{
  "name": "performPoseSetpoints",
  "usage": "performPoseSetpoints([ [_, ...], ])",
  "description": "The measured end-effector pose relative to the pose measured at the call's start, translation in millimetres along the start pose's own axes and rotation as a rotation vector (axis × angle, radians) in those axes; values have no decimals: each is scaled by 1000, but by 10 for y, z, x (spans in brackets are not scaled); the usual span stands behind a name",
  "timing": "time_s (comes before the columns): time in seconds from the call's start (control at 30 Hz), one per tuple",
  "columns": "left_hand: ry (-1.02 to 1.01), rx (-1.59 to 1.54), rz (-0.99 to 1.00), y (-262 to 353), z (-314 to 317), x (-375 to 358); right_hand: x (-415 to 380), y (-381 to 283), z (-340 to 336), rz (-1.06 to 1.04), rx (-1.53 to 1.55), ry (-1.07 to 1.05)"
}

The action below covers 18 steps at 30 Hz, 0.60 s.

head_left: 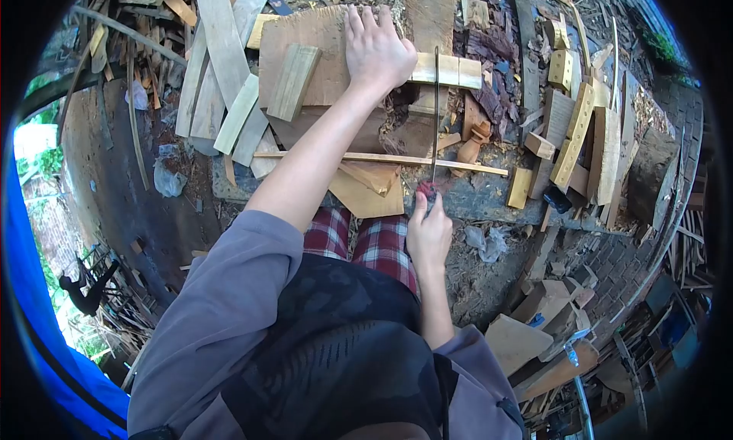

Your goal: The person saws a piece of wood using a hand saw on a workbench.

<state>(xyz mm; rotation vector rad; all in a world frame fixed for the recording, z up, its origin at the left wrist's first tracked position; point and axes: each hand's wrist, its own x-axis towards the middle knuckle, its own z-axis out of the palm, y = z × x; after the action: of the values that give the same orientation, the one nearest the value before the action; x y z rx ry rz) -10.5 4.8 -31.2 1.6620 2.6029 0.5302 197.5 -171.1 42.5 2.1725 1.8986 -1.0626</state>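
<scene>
My right hand (429, 232) is closed around the reddish handle (426, 188) of a handsaw. The saw's thin blade (436, 111), seen edge-on, points away from me and crosses a short pale wood strip (460, 71). A thin line runs across the strip just right of the blade. My left hand (376, 52) presses down on the strip's left part, fingers reaching forward over a wide brown board (305, 46); the palm hides the strip's left end. A small wood block (294, 81) rests on the board left of my wrist.
A long thin stick (382, 158) lies across the near side of the worktable (477, 199). Grey planks (221, 39) are piled at left. A turned wooden piece (473, 142) lies among shavings. Blocks with holes (573, 134) and offcuts crowd the right side.
</scene>
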Motion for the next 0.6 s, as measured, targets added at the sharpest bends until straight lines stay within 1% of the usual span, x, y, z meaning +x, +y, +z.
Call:
performPoseSetpoints([
  [0.1,1,2,-76,9,41,83,185,-257,-191,50,3,-95],
  [0.2,-13,40,-81,-1,64,121,378,-304,-193,-9,-22,-65],
  [0.27,-22,30,-83,-23,54,120,422,-299,-321,-7,-44,-95],
  [0.33,-50,-17,-86,-1,5,126,496,-135,-341,-51,-86,-35],
  [0.37,-8,-16,-74,26,-6,129,514,-141,-427,-81,-92,-17],
  [0.43,76,-18,-50,75,-41,125,572,-217,-538,-101,-100,-45],
  [0.5,130,-29,-36,93,-34,120,692,-280,-501,-123,-96,-40],
  [0.6,38,6,12,96,62,-67,917,-462,-365,-134,-77,8],
])
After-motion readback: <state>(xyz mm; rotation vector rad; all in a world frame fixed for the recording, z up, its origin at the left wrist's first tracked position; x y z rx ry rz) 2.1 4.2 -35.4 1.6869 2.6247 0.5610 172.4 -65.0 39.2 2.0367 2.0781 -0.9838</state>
